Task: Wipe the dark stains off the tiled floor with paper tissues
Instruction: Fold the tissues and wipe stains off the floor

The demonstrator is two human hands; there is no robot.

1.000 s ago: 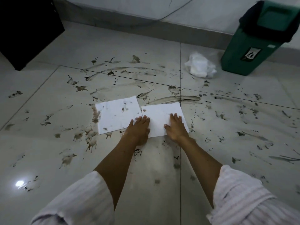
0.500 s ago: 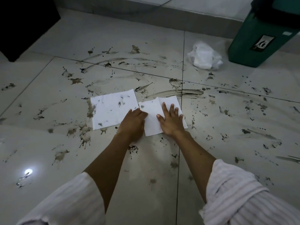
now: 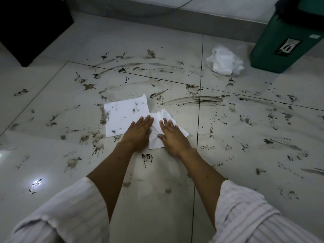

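White paper tissues lie side by side on the pale tiled floor (image 3: pixel 157 41), in the middle of the view; the left tissue (image 3: pixel 122 118) is spread flat and speckled with dark marks, while the right tissue (image 3: pixel 157 137) is crumpled and folded, its near corner pointing toward the person; the left hand (image 3: pixel 139 133) lies palm down with fingers stretched flat, over the near right corner of the flat sheet and the edge of the crumpled one; the right hand (image 3: pixel 172 137) presses flat, fingers extended, on the crumpled sheet; neither hand grips anything; both forearms are bare, with pale striped sleeves (image 3: pixel 245 211) pushed back; dark stains (image 3: pixel 194 100) cover the tiles all around, a long smear just beyond the tissues, splatters to the left and right, and a small blot (image 3: pixel 147 157) between the wrists; a bunched white wad (image 3: pixel 224 61) rests farther off to the right, near a green bin (image 3: pixel 287 41) by the wall; a black object (image 3: pixel 31 23) stands at the far left
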